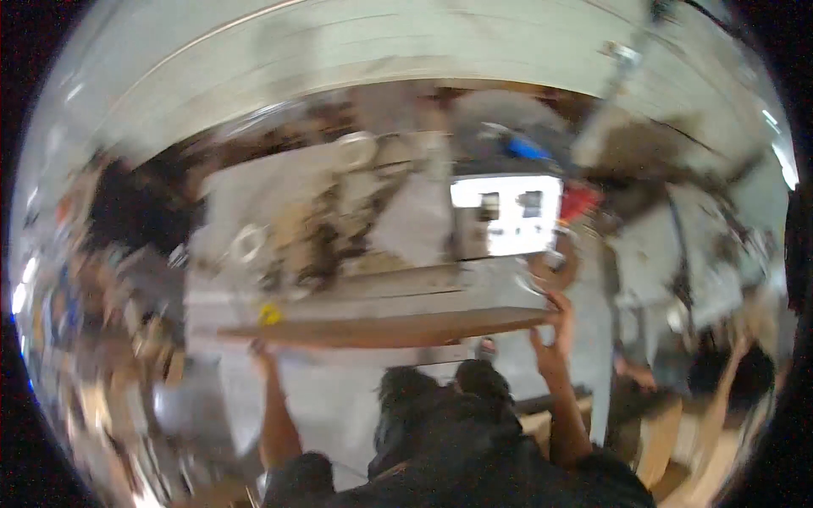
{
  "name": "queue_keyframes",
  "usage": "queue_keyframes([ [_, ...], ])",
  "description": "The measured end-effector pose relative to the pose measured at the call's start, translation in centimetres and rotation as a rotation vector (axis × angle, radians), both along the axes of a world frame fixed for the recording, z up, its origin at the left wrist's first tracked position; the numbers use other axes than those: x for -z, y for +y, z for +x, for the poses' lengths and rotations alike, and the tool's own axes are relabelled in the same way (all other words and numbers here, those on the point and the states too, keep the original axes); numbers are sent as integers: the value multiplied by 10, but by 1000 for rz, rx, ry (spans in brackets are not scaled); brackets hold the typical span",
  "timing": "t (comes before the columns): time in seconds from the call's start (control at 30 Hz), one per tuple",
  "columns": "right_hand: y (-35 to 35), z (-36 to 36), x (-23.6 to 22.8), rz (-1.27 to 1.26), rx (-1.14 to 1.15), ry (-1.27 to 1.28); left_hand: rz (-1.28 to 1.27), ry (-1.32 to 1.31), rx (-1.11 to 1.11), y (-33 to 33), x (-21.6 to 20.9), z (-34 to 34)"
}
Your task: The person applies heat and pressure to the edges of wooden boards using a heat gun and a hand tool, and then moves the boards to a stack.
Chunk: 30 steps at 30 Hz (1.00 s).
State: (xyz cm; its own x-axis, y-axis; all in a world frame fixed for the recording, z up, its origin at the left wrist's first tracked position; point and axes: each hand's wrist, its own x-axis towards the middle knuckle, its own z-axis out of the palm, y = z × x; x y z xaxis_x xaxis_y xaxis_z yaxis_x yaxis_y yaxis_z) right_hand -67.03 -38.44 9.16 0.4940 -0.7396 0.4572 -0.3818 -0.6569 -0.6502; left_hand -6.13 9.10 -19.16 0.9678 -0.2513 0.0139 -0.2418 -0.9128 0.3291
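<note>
A long, thin brown board (381,328), seen nearly edge-on, spans the space in front of my body. My right hand (555,328) grips its right end, with fingers and thumb on either side. At the board's left end, my left hand (262,349) is closed on it, though blur softens its fingers. Beyond the board stands a table (406,296) with a cluttered top. A small yellow object (269,314) lies by the board's far edge, near my left hand; its kind is too blurred to tell.
Pale rolls (250,243), scraps and a white sheet (415,216) lie on the table. To their right is a box with a brightly lit white face (508,212), near a brown ring-shaped roll (556,264). Another person's arm (728,372) shows at far right; stacked goods fill the left.
</note>
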Motion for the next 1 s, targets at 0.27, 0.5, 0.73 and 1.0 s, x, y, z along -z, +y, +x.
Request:
queue_keyframes([
  [0.27,21,26,-15,316,114,-237,-327,40,-20,-52,-37,41],
  [0.5,28,55,7,346,395,-280,-1103,13,272,-79,-177,34],
  [0.73,12,79,3,374,368,-389,-1233,-104,-3,-99,-231,28],
  [1.0,27,82,-19,364,459,-294,-1392,-43,-102,-118,-239,10],
])
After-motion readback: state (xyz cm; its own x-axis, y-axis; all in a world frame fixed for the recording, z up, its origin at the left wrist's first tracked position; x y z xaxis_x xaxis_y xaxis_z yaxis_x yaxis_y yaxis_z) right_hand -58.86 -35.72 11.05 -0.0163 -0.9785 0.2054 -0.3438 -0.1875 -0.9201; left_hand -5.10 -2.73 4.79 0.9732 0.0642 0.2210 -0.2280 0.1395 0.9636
